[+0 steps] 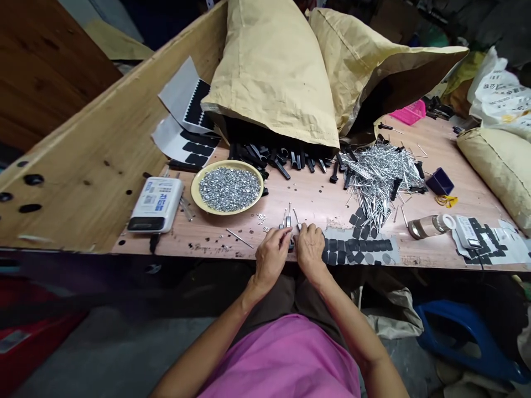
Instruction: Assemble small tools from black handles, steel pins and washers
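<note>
At the table's front edge, my left hand (pixel 271 251) is closed with thumb and forefinger pinched together; anything between them is too small to tell. My right hand (pixel 311 247) is beside it, fingers curled down over a small black piece with a thin metal rod (pixel 296 215) sticking up from it. Between the hands stand more black pieces with metal rods (pixel 285 216), partly hidden by my fingers. To the left, a yellow bowl (pixel 194 193) holds many small metal nuts. Several loose white rings (pixel 261 218) lie near my left hand.
A heap of metal rods (pixel 381 171) and a sheet of black pads (pixel 394 251) lie to the right. Paper sacks (pixel 277 72) spill black parts at the back. A white box-shaped device (pixel 156 204), a bottle (pixel 429 226) and a blue box (pixel 440 182) stand around.
</note>
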### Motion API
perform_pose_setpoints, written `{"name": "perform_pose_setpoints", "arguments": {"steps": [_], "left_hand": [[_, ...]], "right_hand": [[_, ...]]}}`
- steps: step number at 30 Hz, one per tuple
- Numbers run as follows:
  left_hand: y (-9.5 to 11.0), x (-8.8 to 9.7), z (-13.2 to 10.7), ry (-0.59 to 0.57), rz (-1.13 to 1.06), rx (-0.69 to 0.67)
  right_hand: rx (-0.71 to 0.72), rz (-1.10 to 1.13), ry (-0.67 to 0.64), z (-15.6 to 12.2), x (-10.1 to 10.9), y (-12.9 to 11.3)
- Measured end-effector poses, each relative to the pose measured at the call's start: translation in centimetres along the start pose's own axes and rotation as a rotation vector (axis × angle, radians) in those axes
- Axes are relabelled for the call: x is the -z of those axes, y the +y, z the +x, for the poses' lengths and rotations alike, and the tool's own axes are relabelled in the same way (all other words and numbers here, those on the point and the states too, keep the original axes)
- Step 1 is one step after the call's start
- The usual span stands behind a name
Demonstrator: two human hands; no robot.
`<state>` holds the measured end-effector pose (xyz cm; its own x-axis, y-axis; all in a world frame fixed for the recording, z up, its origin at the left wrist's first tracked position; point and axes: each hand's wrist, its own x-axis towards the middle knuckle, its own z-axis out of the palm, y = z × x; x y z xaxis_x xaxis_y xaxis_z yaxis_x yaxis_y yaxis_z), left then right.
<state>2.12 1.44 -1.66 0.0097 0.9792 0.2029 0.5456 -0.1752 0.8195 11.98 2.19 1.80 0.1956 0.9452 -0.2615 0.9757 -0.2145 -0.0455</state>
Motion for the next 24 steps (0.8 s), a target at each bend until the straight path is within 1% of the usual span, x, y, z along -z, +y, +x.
{"name": "perform_pose_setpoints", "arguments": {"steps": [3,5,8,10,11,14,16,20,24], "left_hand": [[0.5,0.4,0.1,0.022,-0.05,-0.012],[0.9,1.0,0.0,0.028,-0.085,-0.016],[1.2,1.4,-0.5,0.009,-0.123,-0.002],[1.4,1.1,-1.1,-0.021,-0.149,0.0],[1.4,0.8,-1.4,-0.041,-0.163,-0.005],[1.4,-0.4,-2.5,-0.102,-0.202,-0.023],[1.5,-1.1,-3.1,-0.128,-0.22,-0.033],[1.6,-1.5,-3.6,-0.14,-0.227,-0.05],[1.9,-1.2,-3.7,-0.147,-0.219,-0.049]], "right_hand": [[0.018,0.04,-0.017,-0.1,0.3,0.0],[-0.003,0.126,0.032,-0.8,0.6,0.6],[-0.015,0.279,0.146,-3.0,0.5,2.8],[-0.03,0.349,0.162,-5.0,0.0,4.9],[-0.068,0.355,0.139,-5.9,-0.2,5.9],[-0.244,0.265,0.02,-8.1,-1.3,8.4],[-0.32,0.163,-0.044,-8.9,-2.0,9.1],[-0.374,-0.02,-0.094,-9.4,-2.8,8.8],[-0.401,-0.076,-0.11,-9.7,-2.9,8.2]]}}
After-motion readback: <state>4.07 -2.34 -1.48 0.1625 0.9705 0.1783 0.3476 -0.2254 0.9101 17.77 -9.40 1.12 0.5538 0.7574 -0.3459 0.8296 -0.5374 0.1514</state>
